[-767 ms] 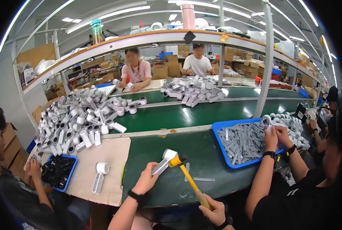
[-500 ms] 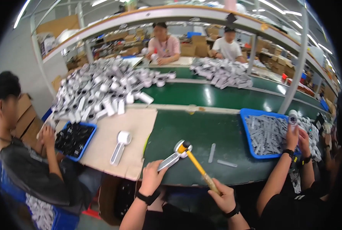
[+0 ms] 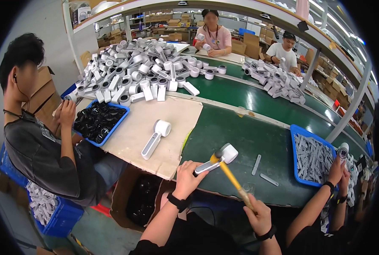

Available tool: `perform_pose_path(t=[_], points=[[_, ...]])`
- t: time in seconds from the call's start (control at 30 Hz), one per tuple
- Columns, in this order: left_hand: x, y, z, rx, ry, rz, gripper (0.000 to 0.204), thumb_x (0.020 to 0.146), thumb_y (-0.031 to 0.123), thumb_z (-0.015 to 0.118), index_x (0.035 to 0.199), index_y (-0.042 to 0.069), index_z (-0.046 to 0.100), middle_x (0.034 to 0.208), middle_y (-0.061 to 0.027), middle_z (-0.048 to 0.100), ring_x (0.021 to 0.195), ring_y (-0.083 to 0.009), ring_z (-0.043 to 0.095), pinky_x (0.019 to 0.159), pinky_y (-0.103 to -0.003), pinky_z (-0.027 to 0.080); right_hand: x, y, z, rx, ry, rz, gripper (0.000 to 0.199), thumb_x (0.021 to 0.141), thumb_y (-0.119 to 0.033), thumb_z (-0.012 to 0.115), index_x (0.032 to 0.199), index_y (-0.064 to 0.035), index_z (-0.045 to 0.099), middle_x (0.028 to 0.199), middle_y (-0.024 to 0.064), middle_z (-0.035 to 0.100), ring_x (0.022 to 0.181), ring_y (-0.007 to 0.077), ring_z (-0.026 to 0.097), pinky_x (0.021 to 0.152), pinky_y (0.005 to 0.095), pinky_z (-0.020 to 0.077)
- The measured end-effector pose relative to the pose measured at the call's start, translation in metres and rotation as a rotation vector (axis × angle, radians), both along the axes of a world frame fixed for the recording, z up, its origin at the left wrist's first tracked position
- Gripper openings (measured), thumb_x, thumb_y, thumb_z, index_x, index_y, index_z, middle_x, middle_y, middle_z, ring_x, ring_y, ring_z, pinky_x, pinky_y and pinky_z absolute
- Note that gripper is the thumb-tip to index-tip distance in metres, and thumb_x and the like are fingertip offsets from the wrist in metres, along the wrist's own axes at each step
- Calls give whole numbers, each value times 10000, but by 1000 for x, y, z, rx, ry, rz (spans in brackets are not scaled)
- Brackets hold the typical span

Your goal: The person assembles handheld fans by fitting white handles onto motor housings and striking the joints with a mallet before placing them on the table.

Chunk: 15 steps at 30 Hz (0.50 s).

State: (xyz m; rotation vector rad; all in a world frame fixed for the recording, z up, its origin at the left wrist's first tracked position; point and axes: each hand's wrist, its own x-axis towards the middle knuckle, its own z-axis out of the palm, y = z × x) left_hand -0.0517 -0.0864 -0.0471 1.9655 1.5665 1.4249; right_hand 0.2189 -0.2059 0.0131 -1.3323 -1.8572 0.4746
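Left hand (image 3: 188,177) grip clenched on white part (image 3: 217,158); right hand (image 3: 257,216) grasping hammer (image 3: 232,180) handle.

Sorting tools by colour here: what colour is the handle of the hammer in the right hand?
Yellow shaft with a pale wooden grip, on the hammer held by the right hand; head view.

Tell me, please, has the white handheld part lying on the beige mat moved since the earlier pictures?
No. The white handheld part lies on the beige mat beside the blue tray of black parts, as before; only the camera turned.
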Motion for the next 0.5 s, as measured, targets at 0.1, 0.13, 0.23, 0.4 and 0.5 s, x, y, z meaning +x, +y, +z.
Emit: perform_pose_path(t=[0.1,0.13,0.23,0.4,0.5], points=[[-2,2,-2,-21,-9,6,225,757,218,797,928,100,712,856,-50,633,888,-268,593,802,-398,414,-4,0,7,-7,-58,25,517,798,24,717,1297,38,581,827,131,631,700,220,606,661,293,474],[-2,1,-1,-22,-12,1,227,756,220,797,928,100,711,854,-50,632,883,-267,592,799,-397,414,-5,-3,9,36,-30,4,524,788,38,713,1296,42,583,870,126,656,750,196,625,699,276,478],[1,0,5,-16,-3,3,236,756,227,797,932,98,708,854,-51,632,877,-268,590,798,-396,415,-7,-2,6,169,48,-30,533,779,34,723,1294,37,586,790,110,607,674,194,574,639,283,448],[0,1,9,-20,1,-6,229,762,222,792,922,88,697,860,-57,626,875,-271,590,780,-397,426,-9,5,-4,46,-8,21,515,792,25,719,1291,28,591,752,117,579,625,220,555,594,297,440],[4,8,8,0,-13,-6,226,758,204,798,907,72,691,849,-72,627,864,-282,591,773,-392,436,-10,7,-1,59,-46,28,494,807,16,714,1287,22,594,751,133,580,610,250,568,569,314,445]])
